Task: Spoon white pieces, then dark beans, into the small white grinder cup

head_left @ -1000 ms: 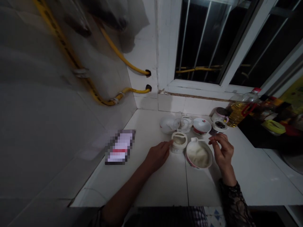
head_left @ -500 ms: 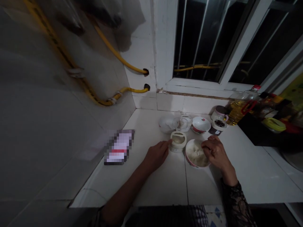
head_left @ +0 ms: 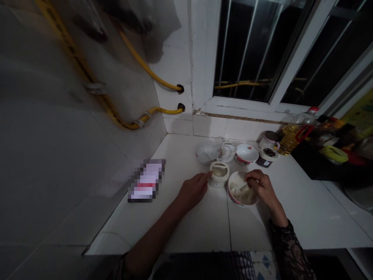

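My left hand [head_left: 193,190] rests on the white counter with its fingertips against a small cream container [head_left: 219,174]; its fingers curl loosely and hold nothing. My right hand [head_left: 260,186] hangs over the right side of a white bowl [head_left: 234,194] of pale dough or flour. Its fingers are pinched on a white spoon handle [head_left: 240,184] that reaches down into the bowl.
Behind stand a white bowl [head_left: 204,152], a glass cup [head_left: 227,151], a red-patterned bowl [head_left: 247,153], two small jars [head_left: 268,156] and an oil bottle [head_left: 293,132]. A pixelated flat packet [head_left: 146,181] lies at left. Yellow gas hoses [head_left: 139,123] run along the wall. The counter edge [head_left: 175,251] is near me.
My right hand came down from above the bowl's right rim into the bowl and closed on the spoon. The left hand stayed against the cream container.
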`<state>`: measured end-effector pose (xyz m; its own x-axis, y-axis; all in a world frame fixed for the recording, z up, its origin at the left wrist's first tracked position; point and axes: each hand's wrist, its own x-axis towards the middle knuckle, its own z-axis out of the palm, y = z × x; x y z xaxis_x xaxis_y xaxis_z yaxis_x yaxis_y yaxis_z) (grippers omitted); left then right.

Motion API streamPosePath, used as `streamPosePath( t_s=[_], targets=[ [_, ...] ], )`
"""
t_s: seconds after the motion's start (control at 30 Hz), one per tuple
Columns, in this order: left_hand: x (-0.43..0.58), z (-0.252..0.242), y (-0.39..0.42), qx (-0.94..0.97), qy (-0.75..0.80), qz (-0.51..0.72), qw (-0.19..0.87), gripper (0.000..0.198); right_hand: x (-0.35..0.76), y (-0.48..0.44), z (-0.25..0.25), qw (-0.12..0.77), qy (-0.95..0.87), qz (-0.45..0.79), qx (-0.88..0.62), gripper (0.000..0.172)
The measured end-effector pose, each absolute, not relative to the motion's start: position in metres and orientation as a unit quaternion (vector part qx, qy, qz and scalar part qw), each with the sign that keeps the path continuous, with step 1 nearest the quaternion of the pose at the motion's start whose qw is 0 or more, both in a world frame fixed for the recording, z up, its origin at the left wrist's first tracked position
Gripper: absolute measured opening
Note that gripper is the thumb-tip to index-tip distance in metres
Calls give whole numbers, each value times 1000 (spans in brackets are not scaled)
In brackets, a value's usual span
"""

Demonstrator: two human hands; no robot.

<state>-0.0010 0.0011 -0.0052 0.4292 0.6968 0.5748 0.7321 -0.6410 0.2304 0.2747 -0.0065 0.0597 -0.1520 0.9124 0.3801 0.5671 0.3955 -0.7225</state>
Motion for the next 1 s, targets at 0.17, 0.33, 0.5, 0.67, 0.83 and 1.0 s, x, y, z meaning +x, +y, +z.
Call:
streamPosePath(
  t_s=[0.17,0.33,0.5,0.67,0.83,1.0],
  targets=[
    [-1,-5,1,-842,-418,-341,31,39,276,-5,62,465,-624,320,-540,13],
    [-1,-6,1,-840,-426,-335,19,36,275,-4,66,500,-571,349,-550,12],
    [-1,-6,1,-837,-433,-335,12,34,276,-3,69,517,-548,367,-546,11],
    [-1,-6,1,-839,-432,-331,6,33,276,-3,69,538,-516,381,-547,10],
    [-1,-5,1,-837,-447,-315,-5,34,275,-2,68,537,-515,381,-549,10],
    [-1,-6,1,-839,-433,-331,5,33,276,-1,67,541,-504,389,-549,10]
  ],
)
